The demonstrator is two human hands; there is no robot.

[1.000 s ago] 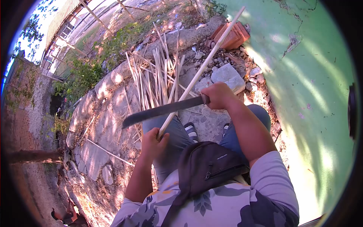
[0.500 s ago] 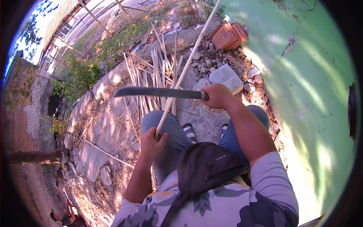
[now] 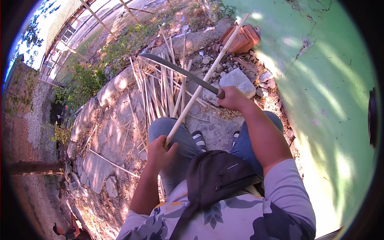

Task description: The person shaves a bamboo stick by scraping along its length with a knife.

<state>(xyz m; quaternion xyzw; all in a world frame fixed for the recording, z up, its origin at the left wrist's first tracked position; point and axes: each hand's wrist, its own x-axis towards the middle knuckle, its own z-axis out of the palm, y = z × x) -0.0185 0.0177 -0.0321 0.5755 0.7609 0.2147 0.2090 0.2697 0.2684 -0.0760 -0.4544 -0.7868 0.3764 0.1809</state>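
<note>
Our left hand (image 3: pixel 160 154) gripped a stick (image 3: pixel 218 61), our right hand (image 3: pixel 232 98) a machete (image 3: pixel 176 69) toward ten o'clock; a skid risked left-hand cuts.

A black fabric sling bag (image 3: pixel 218 172) with small white lettering (image 3: pixel 233 166) and a zip (image 3: pixel 218 185) is worn at the person's front. Below the bag in view, a pale shirt (image 3: pixel 236 216) shows grey leaf shapes and dark navy patches, with plain pale-lilac sleeves (image 3: pixel 288 186). Above the bag are blue jeans (image 3: pixel 262 138) and dark, white-banded footwear (image 3: pixel 199 140).
</note>
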